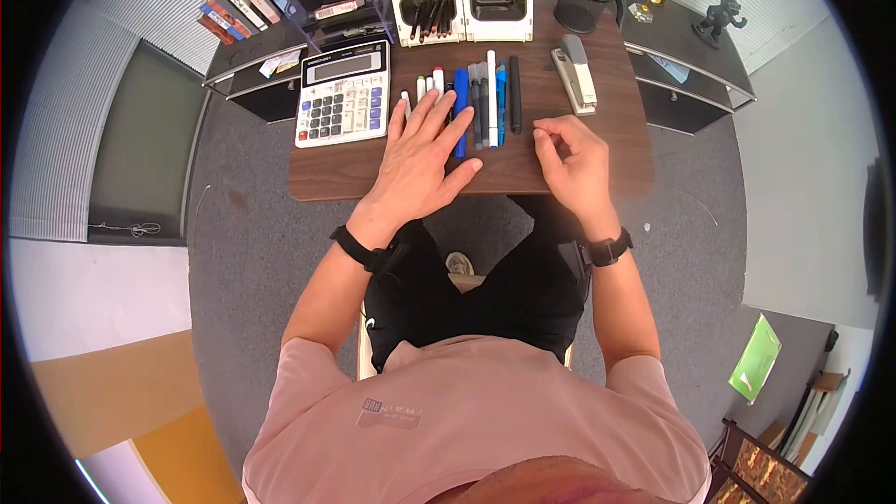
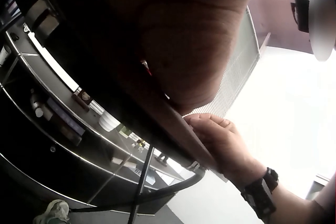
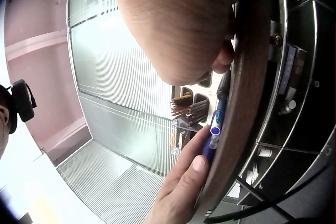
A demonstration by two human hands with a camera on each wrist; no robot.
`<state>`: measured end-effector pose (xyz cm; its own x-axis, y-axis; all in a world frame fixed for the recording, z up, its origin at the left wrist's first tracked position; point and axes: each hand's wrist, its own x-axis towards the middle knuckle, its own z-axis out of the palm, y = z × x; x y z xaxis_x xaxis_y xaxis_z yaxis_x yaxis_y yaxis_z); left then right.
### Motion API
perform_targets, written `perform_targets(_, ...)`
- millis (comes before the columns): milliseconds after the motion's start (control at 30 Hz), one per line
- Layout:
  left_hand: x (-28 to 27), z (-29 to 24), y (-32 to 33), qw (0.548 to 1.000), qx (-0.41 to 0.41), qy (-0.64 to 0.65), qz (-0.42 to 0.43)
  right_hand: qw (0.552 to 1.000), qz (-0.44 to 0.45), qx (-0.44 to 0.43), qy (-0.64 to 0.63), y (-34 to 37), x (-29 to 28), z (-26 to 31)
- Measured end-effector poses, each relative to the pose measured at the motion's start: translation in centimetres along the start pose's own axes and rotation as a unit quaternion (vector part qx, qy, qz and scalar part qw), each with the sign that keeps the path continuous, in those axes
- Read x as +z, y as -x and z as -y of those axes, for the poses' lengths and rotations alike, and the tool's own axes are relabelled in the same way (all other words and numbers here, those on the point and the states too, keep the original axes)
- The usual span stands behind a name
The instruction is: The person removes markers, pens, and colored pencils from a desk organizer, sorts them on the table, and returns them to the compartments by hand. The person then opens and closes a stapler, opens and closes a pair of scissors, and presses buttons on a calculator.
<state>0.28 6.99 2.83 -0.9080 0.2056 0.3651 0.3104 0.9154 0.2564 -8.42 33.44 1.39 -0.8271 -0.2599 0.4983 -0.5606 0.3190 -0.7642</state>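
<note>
In the head view my left hand (image 1: 415, 161) lies palm down with its fingers spread over a row of pens and markers. Under or beside those fingers are a thick blue marker (image 1: 461, 93) and several light markers, one with a red cap (image 1: 439, 76). To their right lie grey-black pens (image 1: 482, 103), a white marker (image 1: 492, 98), a clear blue pen (image 1: 502, 103) and a black marker (image 1: 515, 93). My right hand (image 1: 579, 166) rests at the table's near right, fingers loosely curled, holding nothing visible. The left palm hides part of the row.
A calculator (image 1: 343, 98) sits left of the pens, a stapler (image 1: 574, 77) to the right. Behind them stand a white organizer (image 1: 464, 28) holding pencils and a black mesh cup (image 1: 583, 7). The brown table (image 1: 616, 149) ends just before my lap.
</note>
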Motion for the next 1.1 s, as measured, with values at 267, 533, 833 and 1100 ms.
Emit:
perform_targets(267, 0.0, -0.5, -0.4, 1.0, -0.003, -0.02, 0.006, 1.0, 0.002, 0.007, -0.008, 0.0, 0.1, -0.2)
perform_targets(533, -1.1, 0.0, 0.0, 0.994, 0.011, 0.066, -0.092, 1.0, 0.007, 0.005, 0.007, 0.0, -0.1, 0.0)
perform_targets(833, -2.5, 1.6, 3.1, 0.963, -0.003, 0.138, -0.233, 1.0, 0.0, 0.001, 0.004, -0.1, -0.1, 0.2)
perform_targets(1100, -0.7, 2.6, 4.5, 0.954, -0.089, 0.189, -0.215, 1.0, -0.002, -0.017, 0.022, -0.1, 0.1, 0.2)
